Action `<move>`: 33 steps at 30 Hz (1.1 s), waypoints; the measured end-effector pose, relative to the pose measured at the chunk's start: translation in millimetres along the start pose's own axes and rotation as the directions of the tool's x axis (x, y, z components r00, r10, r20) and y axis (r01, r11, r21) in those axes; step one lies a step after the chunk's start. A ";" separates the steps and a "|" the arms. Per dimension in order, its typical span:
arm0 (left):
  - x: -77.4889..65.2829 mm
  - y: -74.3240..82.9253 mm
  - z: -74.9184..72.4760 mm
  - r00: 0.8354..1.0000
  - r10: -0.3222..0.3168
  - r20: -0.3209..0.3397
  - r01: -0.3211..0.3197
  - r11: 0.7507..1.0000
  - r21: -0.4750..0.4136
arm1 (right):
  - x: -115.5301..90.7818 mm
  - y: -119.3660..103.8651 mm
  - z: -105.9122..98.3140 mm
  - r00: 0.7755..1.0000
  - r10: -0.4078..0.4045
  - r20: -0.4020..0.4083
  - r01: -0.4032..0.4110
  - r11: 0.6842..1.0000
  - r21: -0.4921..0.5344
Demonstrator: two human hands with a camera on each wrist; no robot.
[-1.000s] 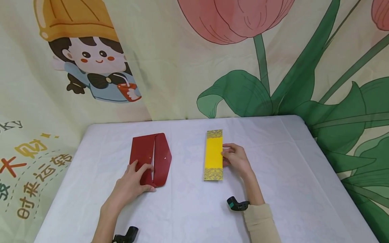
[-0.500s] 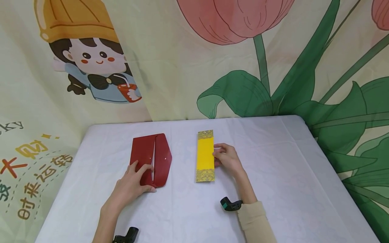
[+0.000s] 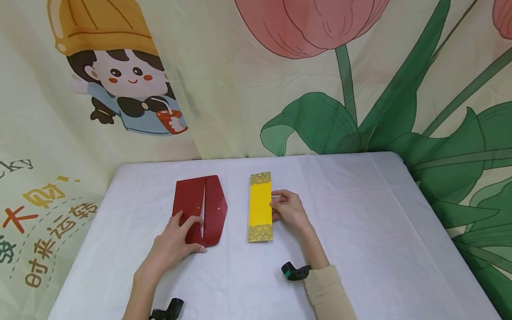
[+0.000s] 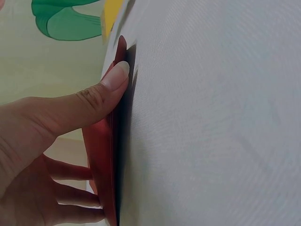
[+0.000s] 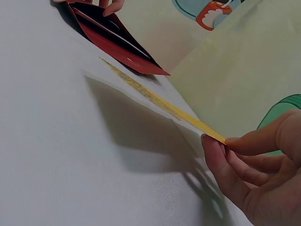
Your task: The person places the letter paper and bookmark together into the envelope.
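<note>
A red envelope (image 3: 190, 193) lies on the table's left half, its pointed flap spread to the right. My left hand (image 3: 172, 242) holds it, thumb at the near edge and fingers at the slit-like opening; the left wrist view shows the thumb (image 4: 108, 87) against the red edge. From the right wrist view, the envelope's mouth (image 5: 127, 59) gapes slightly. To its right is a yellow card (image 3: 260, 204) with patterned gold bands at both ends. My right hand (image 3: 292, 211) pinches its right edge between thumb and fingers. The card (image 5: 155, 99) hangs above the cloth, casting a shadow.
A white cloth (image 3: 380, 249) covers the table. Behind the far edge hangs a printed curtain (image 3: 224, 89) with flowers and a cartoon child. A black wrist camera (image 3: 295, 271) sits at the right wrist, another (image 3: 168, 310) at the left.
My right hand has carried the yellow card steadily leftward, narrowing the space to the red envelope. The left hand and the envelope have stayed in place.
</note>
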State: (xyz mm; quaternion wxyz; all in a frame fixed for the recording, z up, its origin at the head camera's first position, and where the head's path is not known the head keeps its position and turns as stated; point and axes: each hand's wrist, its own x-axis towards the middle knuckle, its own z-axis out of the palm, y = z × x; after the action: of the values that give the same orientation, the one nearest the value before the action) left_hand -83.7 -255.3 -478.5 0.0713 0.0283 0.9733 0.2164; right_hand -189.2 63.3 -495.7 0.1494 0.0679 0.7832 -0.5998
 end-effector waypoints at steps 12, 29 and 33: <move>-1.0 -0.3 -0.3 1.000 0.004 -0.004 -0.004 1.000 0.002 | -1.7 -7.4 19.9 0.998 -0.053 0.039 0.053 0.999 0.008; 1.9 0.9 0.8 1.000 -0.012 -0.006 0.012 1.000 0.018 | -0.5 -17.5 44.2 0.992 -0.104 0.073 0.103 0.995 0.015; 1.6 1.4 0.7 1.000 -0.007 -0.010 0.007 1.000 0.021 | 1.5 -17.8 52.7 0.991 -0.115 0.063 0.114 0.993 0.022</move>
State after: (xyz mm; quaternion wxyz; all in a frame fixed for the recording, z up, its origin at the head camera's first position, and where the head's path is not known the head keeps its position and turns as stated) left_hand -85.1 -253.5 -478.8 0.0669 0.0244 0.9759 0.2061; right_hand -187.6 7.8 -492.3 0.1390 0.0051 0.7751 -0.6163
